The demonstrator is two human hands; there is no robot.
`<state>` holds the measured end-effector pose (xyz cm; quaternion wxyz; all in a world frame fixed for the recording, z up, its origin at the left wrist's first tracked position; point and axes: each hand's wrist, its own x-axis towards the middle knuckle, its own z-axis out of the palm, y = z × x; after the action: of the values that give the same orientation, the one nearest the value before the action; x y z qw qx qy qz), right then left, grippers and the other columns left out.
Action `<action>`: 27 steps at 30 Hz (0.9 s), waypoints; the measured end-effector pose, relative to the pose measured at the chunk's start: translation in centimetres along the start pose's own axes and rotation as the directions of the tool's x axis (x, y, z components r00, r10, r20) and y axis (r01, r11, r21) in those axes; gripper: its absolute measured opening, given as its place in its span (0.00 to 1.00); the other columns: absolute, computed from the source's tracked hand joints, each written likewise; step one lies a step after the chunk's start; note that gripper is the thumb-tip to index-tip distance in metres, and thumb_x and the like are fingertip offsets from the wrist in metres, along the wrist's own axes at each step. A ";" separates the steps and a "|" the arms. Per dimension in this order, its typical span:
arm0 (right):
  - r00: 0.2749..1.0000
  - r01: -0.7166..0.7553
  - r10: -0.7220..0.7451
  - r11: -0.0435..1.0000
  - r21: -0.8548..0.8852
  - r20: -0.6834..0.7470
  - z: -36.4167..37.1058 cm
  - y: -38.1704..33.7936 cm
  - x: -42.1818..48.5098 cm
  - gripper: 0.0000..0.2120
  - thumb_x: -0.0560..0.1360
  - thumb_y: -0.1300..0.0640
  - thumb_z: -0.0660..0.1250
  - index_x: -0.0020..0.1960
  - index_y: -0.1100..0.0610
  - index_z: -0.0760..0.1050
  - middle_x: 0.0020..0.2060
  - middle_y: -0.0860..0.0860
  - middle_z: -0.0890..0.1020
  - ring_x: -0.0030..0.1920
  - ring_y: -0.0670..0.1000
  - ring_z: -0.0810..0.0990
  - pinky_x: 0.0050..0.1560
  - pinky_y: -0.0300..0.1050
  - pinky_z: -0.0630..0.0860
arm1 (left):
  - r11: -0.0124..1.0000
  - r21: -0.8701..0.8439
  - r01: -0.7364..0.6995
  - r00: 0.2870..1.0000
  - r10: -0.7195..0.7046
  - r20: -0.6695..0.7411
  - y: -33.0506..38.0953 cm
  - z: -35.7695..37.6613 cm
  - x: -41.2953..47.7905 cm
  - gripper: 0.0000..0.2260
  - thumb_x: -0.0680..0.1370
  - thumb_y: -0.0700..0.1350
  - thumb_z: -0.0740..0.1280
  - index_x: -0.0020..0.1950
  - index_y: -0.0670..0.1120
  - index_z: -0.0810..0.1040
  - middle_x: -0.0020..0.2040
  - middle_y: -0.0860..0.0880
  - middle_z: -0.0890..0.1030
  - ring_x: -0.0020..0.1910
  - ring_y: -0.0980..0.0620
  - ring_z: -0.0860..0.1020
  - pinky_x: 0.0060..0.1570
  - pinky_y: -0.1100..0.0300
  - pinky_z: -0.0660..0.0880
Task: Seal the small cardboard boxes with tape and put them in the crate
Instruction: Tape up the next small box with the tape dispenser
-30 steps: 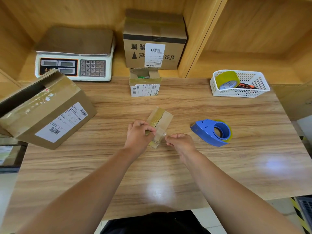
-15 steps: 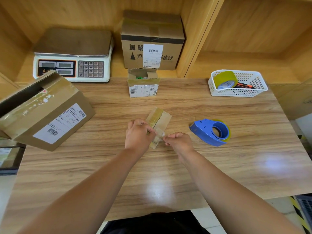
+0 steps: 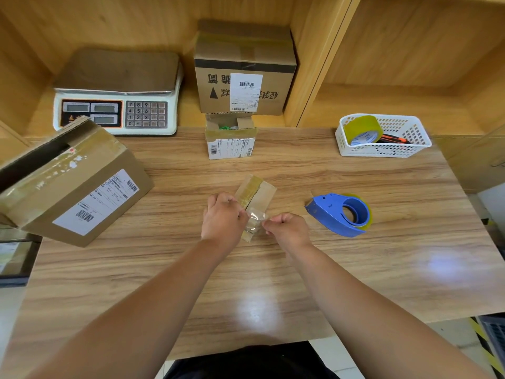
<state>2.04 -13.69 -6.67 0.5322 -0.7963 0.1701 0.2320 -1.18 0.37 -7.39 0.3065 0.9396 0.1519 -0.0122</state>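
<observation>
Mid-seal here: my left hand (image 3: 222, 217) grips the box (image 3: 259, 191) on the table (image 3: 355, 269), and my right hand (image 3: 287, 228) pinches crinkled tape (image 3: 255, 217) at its near end. Next up, I reckon, is smoothing it flat.

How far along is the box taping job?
Done: a tape strip already runs along the top of the small box. In hand: the left hand holds that box while the right hand pinches the loose tape end; the dispenser lies aside. Left: the open box at the back is unsealed, and no box is seen crated.
</observation>
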 end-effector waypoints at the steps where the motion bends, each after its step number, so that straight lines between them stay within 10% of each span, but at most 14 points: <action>1: 1.000 0.002 -0.002 1.000 -0.020 -0.009 0.1 0.1 0.1 0.10 0.69 0.61 0.74 0.32 0.55 0.76 0.29 0.47 0.81 0.38 0.48 0.80 0.49 0.46 0.77 | 1.000 0.019 -0.004 1.000 0.004 -0.003 0.0 0.1 0.0 0.11 0.79 0.48 0.62 0.44 0.43 0.79 0.57 0.51 0.71 0.59 0.49 0.63 0.60 0.57 0.64; 13: 0.999 -0.014 0.011 0.993 -0.114 -0.032 0.3 0.6 0.4 0.08 0.69 0.56 0.73 0.33 0.53 0.77 0.34 0.47 0.83 0.41 0.48 0.82 0.46 0.43 0.77 | 0.988 0.150 -0.047 0.993 0.062 -0.103 0.4 0.2 -0.8 0.16 0.77 0.48 0.67 0.62 0.44 0.71 0.60 0.46 0.70 0.60 0.47 0.67 0.61 0.57 0.63; 18: 1.000 -0.002 -0.001 0.995 -0.101 -0.031 0.3 0.8 0.3 0.08 0.67 0.61 0.71 0.31 0.53 0.77 0.31 0.47 0.82 0.36 0.48 0.79 0.44 0.46 0.76 | 0.764 0.337 -0.550 0.810 0.586 -0.007 -0.6 0.7 -1.4 0.19 0.70 0.39 0.68 0.62 0.44 0.78 0.61 0.48 0.79 0.62 0.48 0.76 0.63 0.53 0.70; 23: 0.999 -0.004 0.000 0.993 -0.115 -0.034 0.4 0.8 0.3 0.04 0.67 0.59 0.71 0.34 0.53 0.78 0.31 0.46 0.83 0.37 0.46 0.81 0.46 0.45 0.77 | 0.526 0.598 -0.605 0.786 0.517 0.340 -1.5 1.6 -2.1 0.28 0.83 0.55 0.45 0.74 0.42 0.37 0.75 0.45 0.36 0.74 0.51 0.34 0.74 0.51 0.34; 27: 0.999 -0.007 0.003 0.993 -0.121 -0.034 0.7 0.9 0.4 0.04 0.67 0.58 0.72 0.34 0.53 0.79 0.31 0.45 0.83 0.38 0.46 0.82 0.48 0.46 0.79 | 0.567 0.608 -0.556 0.817 0.507 0.275 -2.0 2.1 -1.9 0.34 0.80 0.56 0.57 0.74 0.39 0.42 0.76 0.42 0.41 0.75 0.49 0.37 0.73 0.51 0.32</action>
<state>1.82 -13.38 -7.81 0.4794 -0.8305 0.1664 0.2298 -3.39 0.16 -10.00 -0.0540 0.9851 -0.1629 -0.0055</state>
